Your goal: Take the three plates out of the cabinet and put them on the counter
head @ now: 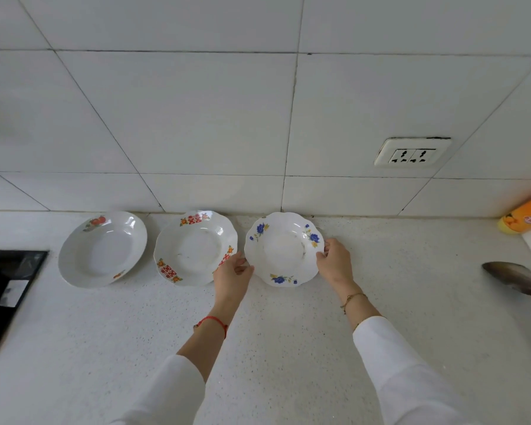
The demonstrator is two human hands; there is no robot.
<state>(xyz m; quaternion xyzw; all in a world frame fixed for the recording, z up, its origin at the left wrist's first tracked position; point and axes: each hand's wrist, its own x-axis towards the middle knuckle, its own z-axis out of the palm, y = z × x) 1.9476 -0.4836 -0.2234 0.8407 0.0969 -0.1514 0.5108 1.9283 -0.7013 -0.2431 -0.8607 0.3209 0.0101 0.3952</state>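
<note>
I had my left hand (232,276) and right hand (334,261) clamped on opposite rims of the blue-flowered plate (284,248) on the bench (288,348), just right of the red-character plate (195,248) and fruit-patterned plate (102,249), all near the tiled wall (196,118).

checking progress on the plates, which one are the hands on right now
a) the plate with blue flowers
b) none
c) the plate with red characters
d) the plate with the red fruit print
a: the left hand and right hand grip opposite edges of the blue-flowered plate, rightmost on the counter.
</note>
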